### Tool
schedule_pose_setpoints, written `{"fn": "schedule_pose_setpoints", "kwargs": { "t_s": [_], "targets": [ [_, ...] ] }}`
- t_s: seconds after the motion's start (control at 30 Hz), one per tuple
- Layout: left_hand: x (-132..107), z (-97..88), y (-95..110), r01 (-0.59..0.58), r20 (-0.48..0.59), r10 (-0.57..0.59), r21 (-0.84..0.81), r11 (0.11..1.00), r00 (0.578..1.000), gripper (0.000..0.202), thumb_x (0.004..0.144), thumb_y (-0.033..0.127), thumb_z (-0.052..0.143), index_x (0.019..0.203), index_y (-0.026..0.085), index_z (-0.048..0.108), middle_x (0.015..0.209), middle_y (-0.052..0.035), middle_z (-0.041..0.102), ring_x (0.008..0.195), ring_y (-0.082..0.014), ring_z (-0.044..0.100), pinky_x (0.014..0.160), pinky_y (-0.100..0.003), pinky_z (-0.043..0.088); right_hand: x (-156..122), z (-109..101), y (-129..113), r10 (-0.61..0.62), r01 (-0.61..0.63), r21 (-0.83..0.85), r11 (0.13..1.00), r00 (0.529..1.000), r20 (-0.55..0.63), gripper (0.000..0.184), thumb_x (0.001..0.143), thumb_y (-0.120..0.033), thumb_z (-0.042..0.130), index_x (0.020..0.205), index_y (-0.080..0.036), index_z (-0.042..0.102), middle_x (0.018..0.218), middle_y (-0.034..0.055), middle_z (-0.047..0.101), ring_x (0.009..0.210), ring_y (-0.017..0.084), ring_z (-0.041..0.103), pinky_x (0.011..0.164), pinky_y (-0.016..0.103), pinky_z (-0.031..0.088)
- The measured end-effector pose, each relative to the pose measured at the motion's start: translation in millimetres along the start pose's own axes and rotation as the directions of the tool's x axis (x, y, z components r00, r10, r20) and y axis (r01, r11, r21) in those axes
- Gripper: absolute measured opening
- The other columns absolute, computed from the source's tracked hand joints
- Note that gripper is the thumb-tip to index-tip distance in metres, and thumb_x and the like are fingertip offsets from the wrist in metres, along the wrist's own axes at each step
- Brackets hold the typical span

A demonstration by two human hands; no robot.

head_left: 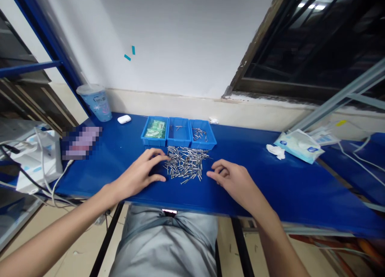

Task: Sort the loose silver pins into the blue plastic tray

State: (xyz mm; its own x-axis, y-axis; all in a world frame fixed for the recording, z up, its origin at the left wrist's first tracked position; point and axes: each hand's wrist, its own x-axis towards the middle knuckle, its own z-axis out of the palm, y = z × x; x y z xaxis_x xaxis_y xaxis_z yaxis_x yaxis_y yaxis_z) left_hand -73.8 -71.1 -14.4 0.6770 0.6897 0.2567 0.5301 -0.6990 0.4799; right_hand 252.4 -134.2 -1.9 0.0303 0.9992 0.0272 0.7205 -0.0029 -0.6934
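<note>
A pile of small metal pins (186, 163) lies on the blue table (270, 180), just in front of three blue bins. My left hand (143, 172) rests flat at the pile's left edge, fingers stretched out, fingertips touching the nearest pins. My right hand (233, 178) lies on the table at the pile's right side, fingers loosely curled, apart from the pins; I see nothing in it. The left bin (155, 131) holds green packets, the middle bin (179, 132) a few pins, the right bin (201, 134) several pins.
A plastic cup (95, 101) and a white earbud case (124, 119) stand at the back left. A tissue pack (298, 145) and crumpled tissue (276, 150) lie at the right. White bag and cables (39, 156) sit at the left edge. My lap is below the table.
</note>
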Motion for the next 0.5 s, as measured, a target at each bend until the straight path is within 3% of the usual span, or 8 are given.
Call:
{"fn": "schedule_pose_setpoints", "kwargs": {
  "t_s": [0.1, 0.27, 0.5],
  "targets": [
    [1.4, -1.7, -6.4, 0.030, 0.069, -0.028, -0.028, 0.999, 0.997, 0.038, 0.098, 0.051, 0.068, 0.127, 0.027, 0.065, 0.127, -0.0076, 0.062, 0.120, -0.0282, 0.060, 0.103, -0.045, 0.050, -10.9, 5.2, -4.6, 0.007, 0.013, -0.130, 0.991, 0.989, 0.151, 0.032, 0.082, -0.046, 0.084, 0.074, -0.023, 0.063, 0.066, -0.0020, 0.065, 0.064, 0.018, 0.059, 0.060, 0.029, 0.036],
    [20.0, 10.1, 3.7, 0.030, 0.143, -0.029, -0.008, 1.000, 0.989, 0.030, 0.093, 0.050, 0.074, 0.100, 0.021, 0.069, 0.100, -0.0038, 0.064, 0.098, -0.0243, 0.060, 0.088, -0.037, 0.043, -7.8, 31.3, -19.2, 0.018, 0.006, -0.292, 0.956, 0.997, 0.078, 0.038, 0.087, -0.041, 0.082, 0.071, -0.022, 0.053, 0.068, -0.0017, 0.065, 0.065, 0.017, 0.056, 0.060, 0.029, 0.027],
    [44.7, 20.2, 5.5, -0.045, 0.138, 0.036, 0.065, 0.997, 0.990, 0.038, 0.088, 0.054, 0.078, 0.093, 0.019, 0.067, 0.092, -0.0017, 0.065, 0.091, -0.0223, 0.060, 0.080, -0.032, 0.034, 5.0, 42.2, -34.4, 0.049, -0.035, -0.415, 0.909, 0.999, 0.022, 0.039, 0.095, -0.048, 0.073, 0.071, -0.022, 0.054, 0.074, 0.0022, 0.069, 0.073, 0.021, 0.063, 0.061, 0.030, 0.022]
  ]
}}
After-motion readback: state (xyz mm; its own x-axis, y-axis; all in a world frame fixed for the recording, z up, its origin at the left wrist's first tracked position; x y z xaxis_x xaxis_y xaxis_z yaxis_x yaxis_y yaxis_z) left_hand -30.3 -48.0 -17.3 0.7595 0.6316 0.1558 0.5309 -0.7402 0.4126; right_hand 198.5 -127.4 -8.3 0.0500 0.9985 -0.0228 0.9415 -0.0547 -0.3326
